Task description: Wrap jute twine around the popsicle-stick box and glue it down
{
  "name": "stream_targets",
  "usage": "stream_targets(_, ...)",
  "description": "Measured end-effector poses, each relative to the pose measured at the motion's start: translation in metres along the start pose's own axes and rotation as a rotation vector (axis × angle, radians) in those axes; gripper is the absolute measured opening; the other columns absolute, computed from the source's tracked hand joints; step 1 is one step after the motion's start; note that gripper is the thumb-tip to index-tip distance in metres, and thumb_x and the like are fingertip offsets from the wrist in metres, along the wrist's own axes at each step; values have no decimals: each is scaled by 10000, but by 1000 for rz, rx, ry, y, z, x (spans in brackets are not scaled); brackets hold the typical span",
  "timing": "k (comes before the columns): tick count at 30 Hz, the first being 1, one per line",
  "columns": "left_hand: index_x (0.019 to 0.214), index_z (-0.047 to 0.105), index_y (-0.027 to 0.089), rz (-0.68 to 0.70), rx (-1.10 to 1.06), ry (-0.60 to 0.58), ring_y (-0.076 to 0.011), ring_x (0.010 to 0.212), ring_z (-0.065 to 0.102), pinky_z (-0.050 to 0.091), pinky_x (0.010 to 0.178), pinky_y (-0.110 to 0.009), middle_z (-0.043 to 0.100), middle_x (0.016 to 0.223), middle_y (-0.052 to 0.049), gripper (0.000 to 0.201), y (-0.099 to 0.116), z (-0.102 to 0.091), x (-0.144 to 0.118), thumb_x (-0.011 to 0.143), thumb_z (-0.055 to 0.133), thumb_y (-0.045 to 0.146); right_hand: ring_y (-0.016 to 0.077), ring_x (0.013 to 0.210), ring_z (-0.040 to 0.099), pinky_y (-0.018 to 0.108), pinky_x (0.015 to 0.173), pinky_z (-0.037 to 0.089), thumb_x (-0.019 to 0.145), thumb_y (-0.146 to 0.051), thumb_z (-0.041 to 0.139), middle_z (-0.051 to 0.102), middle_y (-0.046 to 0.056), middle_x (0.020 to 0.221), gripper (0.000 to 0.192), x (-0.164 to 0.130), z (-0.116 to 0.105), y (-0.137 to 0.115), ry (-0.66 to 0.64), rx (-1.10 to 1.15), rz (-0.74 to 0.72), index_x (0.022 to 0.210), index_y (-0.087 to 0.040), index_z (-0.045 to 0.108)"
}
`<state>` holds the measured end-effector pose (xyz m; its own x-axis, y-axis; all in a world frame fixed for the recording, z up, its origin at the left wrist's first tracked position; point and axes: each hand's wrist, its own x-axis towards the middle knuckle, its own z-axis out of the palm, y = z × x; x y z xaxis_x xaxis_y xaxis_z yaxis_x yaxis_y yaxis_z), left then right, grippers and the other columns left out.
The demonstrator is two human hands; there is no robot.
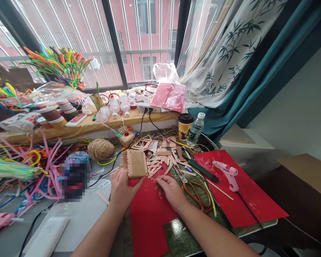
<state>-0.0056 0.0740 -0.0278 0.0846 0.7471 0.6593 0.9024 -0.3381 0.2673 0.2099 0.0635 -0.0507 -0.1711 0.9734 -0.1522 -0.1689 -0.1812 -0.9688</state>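
Observation:
My left hand (122, 187) grips a small box (137, 163) made of craft sticks and brown board, thumb along its lower edge. The box is tilted above the red sheet (149, 210). Just right of it, my right hand (171, 189) is closed in a pinch on a thin strand (157, 172), which looks like twine but is too fine to be sure. A ball of twine (100, 149) lies behind my left hand. Loose craft sticks (164, 157) are heaped beyond both hands. Scissors (195, 192) with brown handles rest beside my right wrist.
A pink glue gun (228, 173) lies on another red sheet (256, 203) at right. Behind stand a lidded paper cup (185, 126) and a water bottle (196, 129). Pipe cleaners (46, 171) crowd the left. A black cable (109, 170) crosses the table behind the box.

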Motion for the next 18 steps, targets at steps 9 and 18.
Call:
stream_targets(9,902,551,248,-247,-149,-368,-290,854,632,433,739,-361,659,862,-41,358,12,-23,17,804,788,497,342,1145,630,494,1013,503,961,-241,584,685,135,1185,249,-67,-72,-56,162,-1182,-327,1193,-209,670)
stream_targets(18,982,568,212,-650,-937,-869,-263,896,701,519,722,-317,720,958,-44,514,10,-33,13,720,871,534,371,1189,642,475,1012,519,947,-168,600,678,198,1257,405,-93,-120,-9,141,-1507,-8,1348,-117,615)
